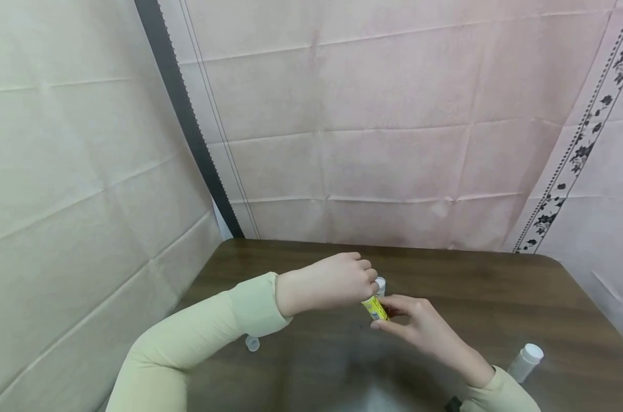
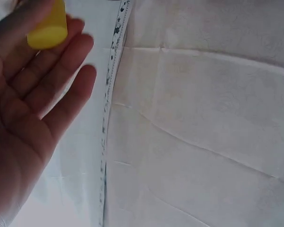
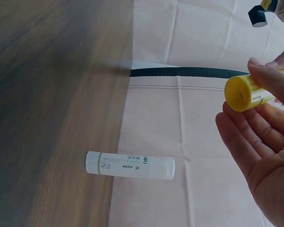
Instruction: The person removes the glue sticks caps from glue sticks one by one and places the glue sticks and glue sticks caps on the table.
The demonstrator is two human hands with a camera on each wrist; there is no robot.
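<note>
A yellow glue stick with a printed label is held between both hands, above the table. My right hand pinches its body between thumb and fingers; in the right wrist view the round yellow base points outward. At the other end my left hand holds a yellow cap-like end between thumb and fingers, its other fingers loosely bent. Whether that end is attached or separate, I cannot tell. Just behind the hands stands a white glue stick, mostly hidden in the head view.
On the dark wooden table, a small clear cap lies by the left forearm. A translucent tube with a white lid stands beside the right sleeve. Pale cloth hangs behind the table and at its sides.
</note>
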